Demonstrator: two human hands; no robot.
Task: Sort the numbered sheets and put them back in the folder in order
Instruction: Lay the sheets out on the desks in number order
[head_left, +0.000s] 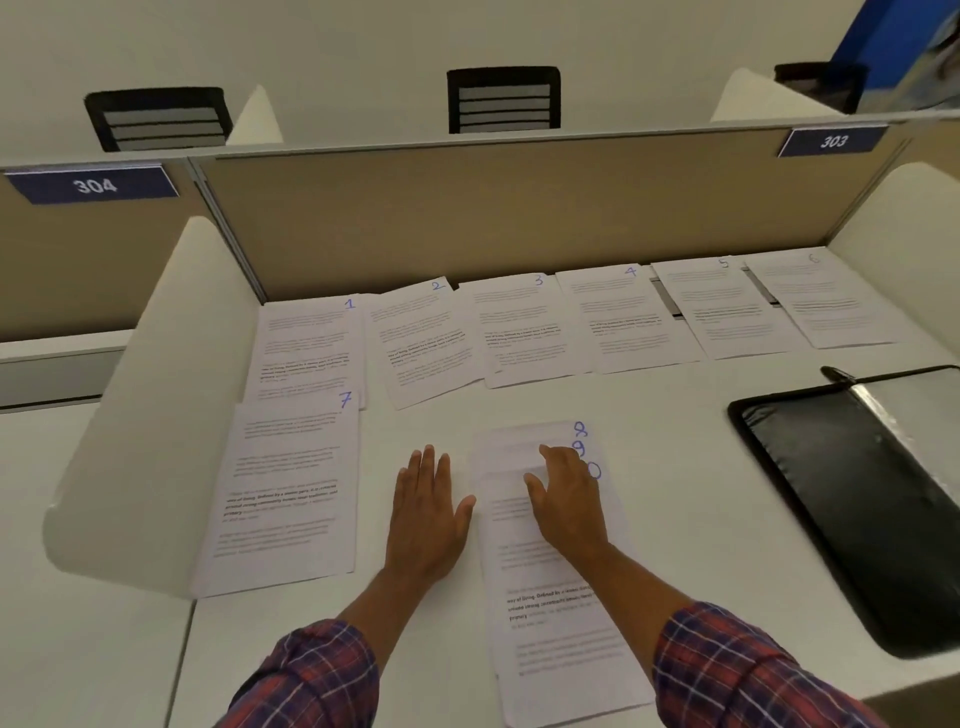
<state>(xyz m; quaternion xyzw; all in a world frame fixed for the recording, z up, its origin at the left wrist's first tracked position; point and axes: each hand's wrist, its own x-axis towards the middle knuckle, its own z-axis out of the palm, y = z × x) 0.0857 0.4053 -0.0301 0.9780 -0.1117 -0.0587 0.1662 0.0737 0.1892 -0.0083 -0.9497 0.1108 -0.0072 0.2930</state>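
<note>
White printed sheets with blue handwritten numbers lie on the white desk (649, 441). Sheets 1 (306, 343), 2 (423, 340), 3 (524, 327), 4 (626, 317), 5 (727, 306) and 6 (821, 296) form a row along the back partition. Sheet 7 (283, 493) lies at the near left. A fanned stack (556, 597) showing 8, 9 and a partly hidden 10 lies in the middle. My right hand (566, 499) rests flat on the stack's top. My left hand (428, 514) lies flat on the bare desk beside it. The black folder (862, 499) lies open at the right.
A black pen (837, 374) sits at the folder's far edge. Beige partition (519, 208) closes the back, white side dividers (156, 415) flank the desk. Chairs and labels 304 and 303 show beyond.
</note>
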